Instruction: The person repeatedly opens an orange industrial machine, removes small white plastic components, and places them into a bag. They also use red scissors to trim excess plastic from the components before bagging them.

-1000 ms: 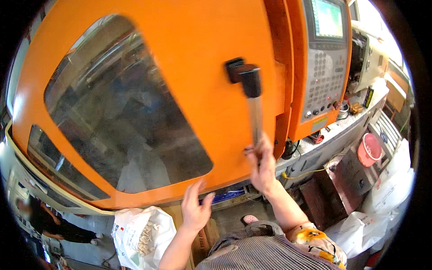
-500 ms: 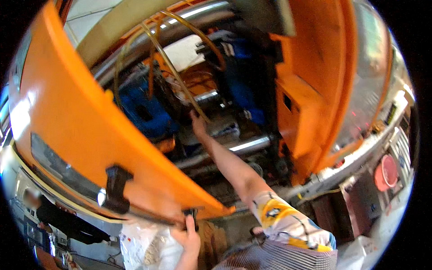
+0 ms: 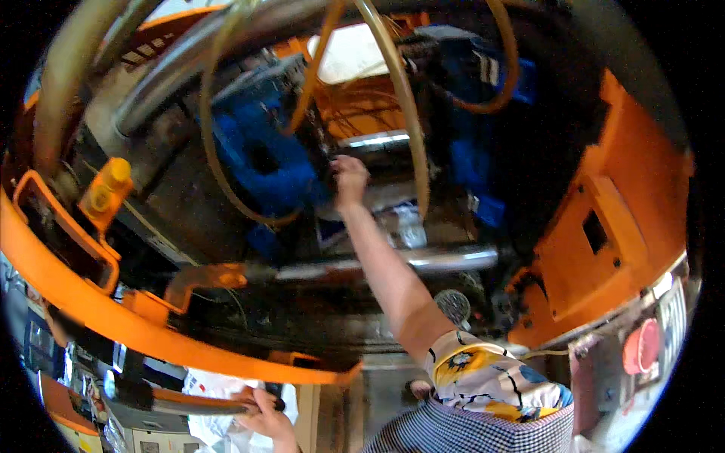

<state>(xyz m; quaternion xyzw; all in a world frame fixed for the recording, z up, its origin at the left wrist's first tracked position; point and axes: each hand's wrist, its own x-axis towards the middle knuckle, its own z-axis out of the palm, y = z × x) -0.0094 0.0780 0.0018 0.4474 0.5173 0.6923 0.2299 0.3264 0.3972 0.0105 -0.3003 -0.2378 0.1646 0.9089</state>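
With left hand (image 3: 266, 421) curled round bar handle (image 3: 200, 402), could crush right hand (image 3: 352, 181), bent-fingered, cannot tell if pinching, by closing blue mould half (image 3: 291, 177) left of fingertips.

Left grip (image 3: 269, 417) curled, low; right arm (image 3: 389, 287) outstretched, right grip (image 3: 350, 181) far forward.

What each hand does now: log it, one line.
left hand: on door handle | right hand: beside blue block, contact unclear | orange door: open

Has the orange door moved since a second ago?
Yes, the orange door has slid left: it stood close beside the orange side frame; now a wide opening separates them.
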